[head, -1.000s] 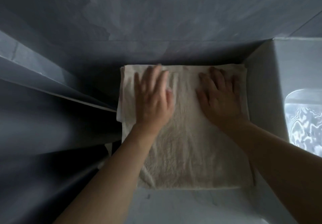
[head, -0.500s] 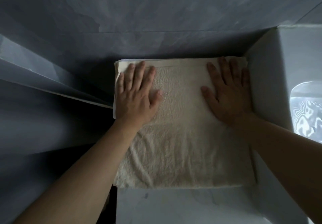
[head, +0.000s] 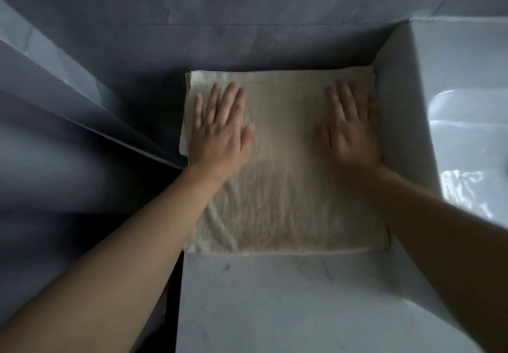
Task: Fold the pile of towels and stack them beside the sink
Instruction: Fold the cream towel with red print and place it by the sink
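A folded cream towel (head: pixel 286 187) lies flat in the middle of the frame on a pale marbled counter (head: pixel 275 297), its far edge against the grey tiled wall (head: pixel 247 9) and its right edge just beside the outer side of the white sink (head: pixel 467 91), which fills the right of the frame. At the towel's left edge and far edge, further layers of cloth show beneath the top one. The left hand (head: pixel 220 135) rests palm down on the upper left part of the towel, fingers straight and slightly spread, thumb out to the side. The right hand (head: pixel 351 132) lies palm down on the upper right part, fingers straight and close to the sink's side; it is blurred. Both forearms reach in from the lower corners of the frame. The sink's basin shines at the right edge.
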`<control>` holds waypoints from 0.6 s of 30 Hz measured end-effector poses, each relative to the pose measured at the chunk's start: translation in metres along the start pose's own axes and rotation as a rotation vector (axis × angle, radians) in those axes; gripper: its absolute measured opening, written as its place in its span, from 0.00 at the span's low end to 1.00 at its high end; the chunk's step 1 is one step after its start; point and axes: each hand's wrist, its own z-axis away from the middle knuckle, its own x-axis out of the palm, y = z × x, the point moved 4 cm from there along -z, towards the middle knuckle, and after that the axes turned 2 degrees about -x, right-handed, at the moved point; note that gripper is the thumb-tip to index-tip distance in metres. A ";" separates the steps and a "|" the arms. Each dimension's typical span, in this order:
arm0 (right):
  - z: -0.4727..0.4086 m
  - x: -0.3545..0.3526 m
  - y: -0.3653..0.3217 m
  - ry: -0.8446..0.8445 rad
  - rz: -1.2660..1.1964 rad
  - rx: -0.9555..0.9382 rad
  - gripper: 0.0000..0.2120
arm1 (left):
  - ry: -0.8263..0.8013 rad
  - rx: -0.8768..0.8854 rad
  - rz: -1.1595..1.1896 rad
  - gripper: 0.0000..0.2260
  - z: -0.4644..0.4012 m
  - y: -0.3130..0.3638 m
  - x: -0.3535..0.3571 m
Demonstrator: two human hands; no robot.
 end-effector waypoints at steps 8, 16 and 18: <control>0.120 0.024 -0.039 -0.100 -0.072 -0.065 0.24 | -0.106 0.235 0.064 0.24 0.129 0.053 0.026; 0.118 0.039 -0.028 -0.197 -0.017 -0.056 0.26 | -0.210 0.120 -0.016 0.29 0.126 0.049 0.038; 0.118 0.038 -0.029 -0.212 -0.008 -0.066 0.27 | -0.237 0.109 -0.049 0.29 0.126 0.050 0.038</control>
